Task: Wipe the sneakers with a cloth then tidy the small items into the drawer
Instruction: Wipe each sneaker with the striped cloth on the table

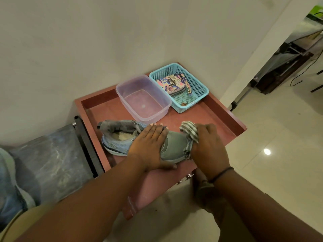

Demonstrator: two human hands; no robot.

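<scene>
- The left hand (150, 145) lies flat across the middle of the sneaker (145, 142), fingers straight, pressing it down near the front edge of the red cabinet top (218, 123).
- The right hand (208, 144) grips a bunched striped cloth (189, 135) and holds it against the sneaker's toe, which points toward the top's right edge.
- The sneaker's long axis runs left to right along the front edge, heel and open collar to the left, so I judge the wipe should travel from the toe leftward, toward the bracing hand.
- The right hand is nearer the toe; the left is nearer the heel.
- Farther back, a clear plastic tub (143, 98) stands mid-top, apart from the sneaker.
- In the far right corner sits a blue basket (199, 88) holding a patterned pouch (172, 82); these small items are not yet put away.
</scene>
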